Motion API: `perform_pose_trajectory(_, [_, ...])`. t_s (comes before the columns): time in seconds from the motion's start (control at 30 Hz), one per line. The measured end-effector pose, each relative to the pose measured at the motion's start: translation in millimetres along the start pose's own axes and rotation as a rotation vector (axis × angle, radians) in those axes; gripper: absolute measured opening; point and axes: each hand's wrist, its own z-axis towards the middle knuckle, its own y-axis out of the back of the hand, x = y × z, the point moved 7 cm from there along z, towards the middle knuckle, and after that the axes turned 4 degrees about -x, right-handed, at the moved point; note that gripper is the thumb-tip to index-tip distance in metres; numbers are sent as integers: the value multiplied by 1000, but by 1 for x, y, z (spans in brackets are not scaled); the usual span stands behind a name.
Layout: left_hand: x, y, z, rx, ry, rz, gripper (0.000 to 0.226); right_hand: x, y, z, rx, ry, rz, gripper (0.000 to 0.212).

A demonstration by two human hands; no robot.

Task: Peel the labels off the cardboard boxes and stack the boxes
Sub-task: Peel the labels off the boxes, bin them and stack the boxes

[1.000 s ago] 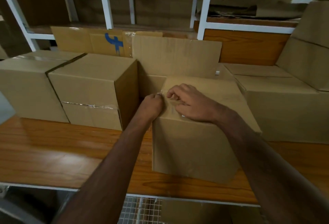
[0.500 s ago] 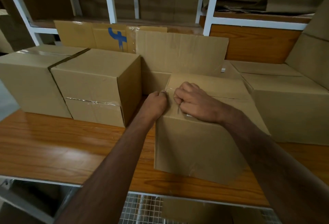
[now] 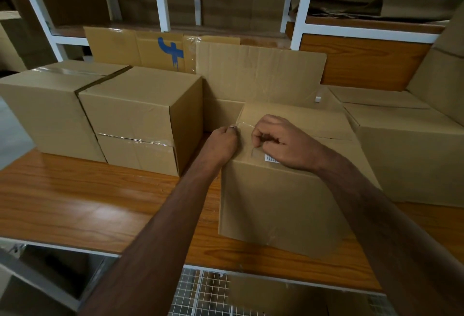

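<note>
Right hand pinches glossy label on matte box.

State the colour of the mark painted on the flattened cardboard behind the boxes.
Blue mark on brown flattened cardboard, clearest in the head view.

Right hand shifted slightly right along top of near box, fingers curled tighter. White printed label now exposed at near top edge, just under right hand. Clear tape strip lifted, stretched between left hand and right hand.
</note>
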Motion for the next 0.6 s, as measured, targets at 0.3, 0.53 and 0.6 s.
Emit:
perform_pose_trajectory(0.3, [-2,1,-5,-6,12,-2,47,-6,5,-6,-15,-77,69,40])
perform_pose_trajectory(0.53, [-4,2,-7,-17,14,20,47,-4,12,-12,-55,-74,89,19])
perform_pose_trajectory(0.6, [-5,3,-8,-21,10,19,47,-2,15,-18,-83,-75,74,18])
